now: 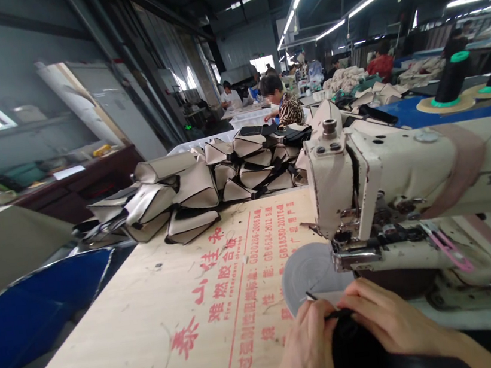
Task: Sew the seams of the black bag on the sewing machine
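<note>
Both hands are low in the view, just in front of the sewing machine (346, 195). My left hand (305, 345) has its fingers pinched on the edge of a black piece (358, 353). On the other side of that edge, my right hand (387, 316) grips the same black piece, fingers bent round it. A small pale part shows between the fingertips, beside a short dark strip end. Behind the hands lies a round grey roll (307, 275), partly under the machine's arm. The lower part of the black piece runs out of view.
A plywood table (190, 312) with red print extends to the left. Beige pieces with black edging (195, 184) are piled at its back. Black thread cones (451, 81) stand at the right. A blue container (40, 307) is at the left. People sit farther back.
</note>
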The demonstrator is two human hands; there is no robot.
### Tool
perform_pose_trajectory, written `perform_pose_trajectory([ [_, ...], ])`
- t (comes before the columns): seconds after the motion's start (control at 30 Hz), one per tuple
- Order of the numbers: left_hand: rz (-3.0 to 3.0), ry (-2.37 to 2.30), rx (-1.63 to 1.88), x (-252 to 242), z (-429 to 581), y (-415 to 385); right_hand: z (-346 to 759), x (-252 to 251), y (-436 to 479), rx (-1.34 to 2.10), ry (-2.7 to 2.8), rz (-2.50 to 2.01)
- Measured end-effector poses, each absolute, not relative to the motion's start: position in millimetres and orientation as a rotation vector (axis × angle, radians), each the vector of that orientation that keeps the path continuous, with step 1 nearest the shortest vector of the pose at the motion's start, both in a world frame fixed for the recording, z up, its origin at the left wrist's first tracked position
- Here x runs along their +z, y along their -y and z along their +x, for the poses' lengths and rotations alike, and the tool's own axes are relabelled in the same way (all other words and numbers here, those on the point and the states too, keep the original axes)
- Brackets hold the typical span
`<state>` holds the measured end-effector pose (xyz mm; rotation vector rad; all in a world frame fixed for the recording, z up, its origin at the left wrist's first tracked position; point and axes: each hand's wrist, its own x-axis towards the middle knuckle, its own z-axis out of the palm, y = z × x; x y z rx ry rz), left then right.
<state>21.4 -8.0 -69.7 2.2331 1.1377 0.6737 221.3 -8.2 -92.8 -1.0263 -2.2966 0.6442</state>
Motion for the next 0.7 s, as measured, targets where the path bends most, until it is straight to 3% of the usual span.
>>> perform_pose_trajectory([
  [0.23,2.056,-1.172,0.688,-66,27,1,223,-80,-1,0.899,2.180,-1.011],
  [0.5,2.025,-1.127,0.641,-60,19,9,225,-105,3,0.721,2.028,-1.027],
  [0.7,1.952,-1.274,0.548,-85,6,11,223,-104,5,0.537,2.023,-1.087],
])
